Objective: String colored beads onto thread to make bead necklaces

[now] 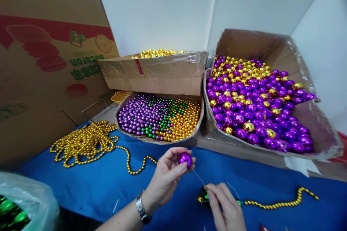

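Observation:
A shiny purple ball [184, 159] is pinched between the thumb and fingers of my left hand [166, 171], which wears a metal watch. My right hand [226, 204] grips a thin needle-like wire [198, 177], whose far end meets the ball's lower right side; whether it has entered the ball cannot be seen. Under my right fingers sit a shiny green ball [205, 194] and a small gold bead [200, 199], partly hidden by the hand. To the right of that hand runs a gold bead strand [273, 205], and a thin pale thread [233, 189] curves behind it.
A carton of small beads [159, 140] in purple, green and gold faces me, below a carton [154, 75] with gold beads. At right stands a carton [328, 140] of purple and gold balls. Gold strands [85, 140] lie left on blue cloth [105, 177], near a plastic bag [40, 198].

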{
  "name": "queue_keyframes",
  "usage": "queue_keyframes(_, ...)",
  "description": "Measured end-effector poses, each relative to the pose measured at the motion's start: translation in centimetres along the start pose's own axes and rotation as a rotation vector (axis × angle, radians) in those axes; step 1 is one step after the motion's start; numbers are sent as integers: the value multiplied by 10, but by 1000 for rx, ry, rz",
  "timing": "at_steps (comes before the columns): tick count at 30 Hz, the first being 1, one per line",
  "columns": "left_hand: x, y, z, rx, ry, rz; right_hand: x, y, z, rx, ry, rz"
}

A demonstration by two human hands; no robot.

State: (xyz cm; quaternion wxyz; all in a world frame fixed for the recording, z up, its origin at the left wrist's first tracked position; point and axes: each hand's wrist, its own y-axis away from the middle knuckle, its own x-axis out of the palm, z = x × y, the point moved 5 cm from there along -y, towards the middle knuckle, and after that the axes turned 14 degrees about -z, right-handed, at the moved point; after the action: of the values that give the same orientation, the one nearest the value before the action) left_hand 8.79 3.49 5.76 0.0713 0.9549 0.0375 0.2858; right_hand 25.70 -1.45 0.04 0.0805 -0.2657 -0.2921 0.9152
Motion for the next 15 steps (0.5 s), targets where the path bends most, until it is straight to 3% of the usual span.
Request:
queue_keyframes(11,-2,-1,1,3,-26,8,0,-1,4,-18,27,1)
queue_keyframes(15,-1,4,10,4,-94,82,2,-4,8,-42,18,2)
